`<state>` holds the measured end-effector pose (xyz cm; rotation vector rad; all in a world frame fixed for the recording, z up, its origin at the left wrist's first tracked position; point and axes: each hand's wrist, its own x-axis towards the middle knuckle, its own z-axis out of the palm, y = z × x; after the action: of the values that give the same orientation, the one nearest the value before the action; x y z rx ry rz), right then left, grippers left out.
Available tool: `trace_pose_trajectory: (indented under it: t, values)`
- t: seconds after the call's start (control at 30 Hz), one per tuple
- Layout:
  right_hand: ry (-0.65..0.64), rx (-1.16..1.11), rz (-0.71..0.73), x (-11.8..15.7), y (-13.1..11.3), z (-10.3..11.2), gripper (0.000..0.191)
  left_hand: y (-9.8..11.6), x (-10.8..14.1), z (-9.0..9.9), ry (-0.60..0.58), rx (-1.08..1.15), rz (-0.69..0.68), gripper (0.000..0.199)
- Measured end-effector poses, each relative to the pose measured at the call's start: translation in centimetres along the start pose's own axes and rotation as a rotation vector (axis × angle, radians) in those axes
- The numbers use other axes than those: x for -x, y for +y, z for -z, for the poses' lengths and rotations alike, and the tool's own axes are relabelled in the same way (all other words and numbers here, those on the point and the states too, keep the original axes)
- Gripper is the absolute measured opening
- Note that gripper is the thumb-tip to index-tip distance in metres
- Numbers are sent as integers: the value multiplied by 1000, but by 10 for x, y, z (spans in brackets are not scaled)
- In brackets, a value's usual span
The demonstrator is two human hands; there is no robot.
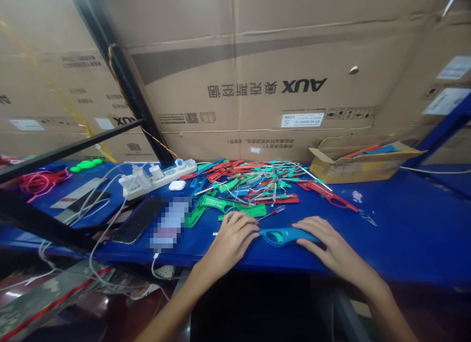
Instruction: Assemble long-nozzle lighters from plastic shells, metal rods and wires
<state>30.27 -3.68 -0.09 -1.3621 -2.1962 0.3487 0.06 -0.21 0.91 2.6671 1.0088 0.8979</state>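
Observation:
A blue plastic lighter body (287,235) with a green trigger inside its loop lies level between my hands, near the table's front edge. My right hand (324,241) is closed round its wide right end, thumb in front and fingers behind. At its narrow left end my left hand (235,236) pinches the tip, the fingers bent together. Just behind are a green casing (235,207) and a small screwdriver (277,210). Further back spreads a heap of red, green and blue casings with metal rods and thin wires (253,182).
On the blue table (405,229) stand a cardboard box (362,171) of parts at the back right and a white power strip (158,177) at the left. Two phones (138,220) and cables lie left of my left hand. Large cartons (239,57) rise behind.

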Motion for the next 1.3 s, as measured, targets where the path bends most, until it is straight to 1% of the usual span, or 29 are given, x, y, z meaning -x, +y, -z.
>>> trace_pose_trajectory:
  t: [0.1,0.23,0.37,0.57,0.73,0.9,1.3]
  values:
    - [-9,2,1,-1,0,-1,35,-1,1,0,2,7,3,13]
    - [-12,3,6,-1,0,-1,34,-1,1,-1,-21,-6,23,21]
    - [-39,-8,10,-2,-1,0,32,-3,2,-3,-37,-11,7,16]
    - [-58,-31,6,-3,-4,1,32,-3,1,-4,-47,-3,12,16]
    - [-44,-29,1,-2,-3,0,33,-1,0,-3,-63,-10,13,16]
    - [-34,-7,6,-1,-3,-2,34,2,-1,-1,-51,-19,21,15]
    - [-52,-19,26,-2,-4,1,31,4,-1,1,-73,-14,25,14]
